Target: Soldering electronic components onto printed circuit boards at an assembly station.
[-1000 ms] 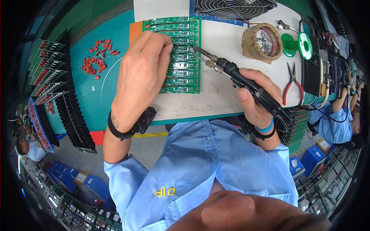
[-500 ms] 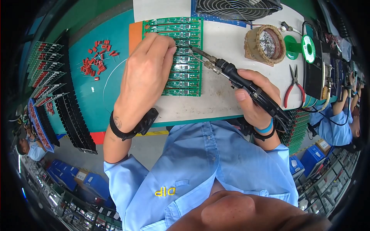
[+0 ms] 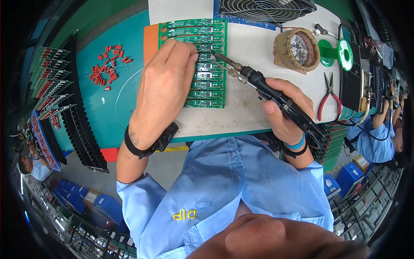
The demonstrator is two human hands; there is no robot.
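Observation:
A panel of several narrow green circuit boards lies on the white work surface. Over its left part is my left hand, its thumb and fingers pinched on a thin solder wire that loops out to the left. My right hand is wrapped round a black soldering iron with a thin metal tube beside its tip. The iron's tip is at a board in the panel's upper middle, close to my left fingertips. My left fingers hide part of the boards and most of the wire's end.
Red components with wire leads lie on the green mat at left, beside black racks of boards. At right are a tip-cleaning pot, a green solder spool and red-handled pliers. A fan stands at the back.
My left hand and wrist have shifted very slightly to the right and toward me, still pinching the wire. The soldering iron and my right hand have stayed in place.

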